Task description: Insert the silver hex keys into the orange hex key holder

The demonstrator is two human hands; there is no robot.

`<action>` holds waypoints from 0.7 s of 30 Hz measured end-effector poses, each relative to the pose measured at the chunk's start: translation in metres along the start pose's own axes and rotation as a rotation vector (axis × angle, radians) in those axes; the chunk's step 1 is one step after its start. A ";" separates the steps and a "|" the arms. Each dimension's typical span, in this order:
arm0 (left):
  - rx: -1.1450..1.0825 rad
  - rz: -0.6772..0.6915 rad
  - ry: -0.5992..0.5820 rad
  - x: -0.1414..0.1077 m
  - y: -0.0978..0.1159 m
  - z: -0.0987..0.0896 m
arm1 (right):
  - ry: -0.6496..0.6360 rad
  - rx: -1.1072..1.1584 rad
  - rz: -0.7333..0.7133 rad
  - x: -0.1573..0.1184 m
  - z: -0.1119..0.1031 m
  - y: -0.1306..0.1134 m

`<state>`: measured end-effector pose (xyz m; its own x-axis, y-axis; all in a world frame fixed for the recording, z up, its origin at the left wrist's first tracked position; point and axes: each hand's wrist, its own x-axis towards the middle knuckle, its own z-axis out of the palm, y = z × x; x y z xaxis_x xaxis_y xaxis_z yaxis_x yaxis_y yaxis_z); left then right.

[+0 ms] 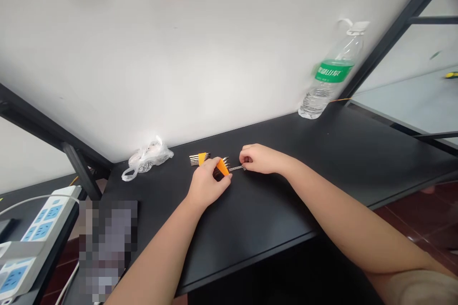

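Note:
My left hand (209,182) pinches an orange plastic hex key holder (223,167) between thumb and fingers, just above the black tabletop. Several shiny metal ends stick out past its far side. From the holder toward my right hand (255,158) runs a thin silver hex key (236,168), bent at its right end. The curled fingers of that hand close on this bent end. Just beyond my left hand lies a second orange holder (202,157) with a row of several metal keys (193,160) pointing left. My fingers partly cover both holders.
A clear plastic bag (148,156) sits near the wall at the left. At the back right stands a large water bottle (331,71) with a green label. A white power strip (43,228) lies left, beyond a black metal frame (82,169). A blurred-out patch covers something (110,243) at lower left.

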<state>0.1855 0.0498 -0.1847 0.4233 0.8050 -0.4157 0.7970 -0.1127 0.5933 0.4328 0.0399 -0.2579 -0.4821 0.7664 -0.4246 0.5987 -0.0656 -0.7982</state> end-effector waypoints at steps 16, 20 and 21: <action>0.002 -0.014 -0.005 0.002 0.001 0.002 | -0.096 -0.036 0.112 -0.005 -0.007 -0.006; 0.019 -0.015 0.008 0.003 0.001 0.001 | -0.005 0.064 0.013 -0.005 -0.008 -0.012; 0.020 -0.015 0.017 0.003 0.000 0.001 | 0.013 0.100 -0.008 -0.006 -0.009 -0.015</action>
<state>0.1872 0.0516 -0.1868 0.4038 0.8163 -0.4131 0.8118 -0.1115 0.5731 0.4327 0.0425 -0.2394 -0.4783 0.7752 -0.4127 0.5276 -0.1220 -0.8407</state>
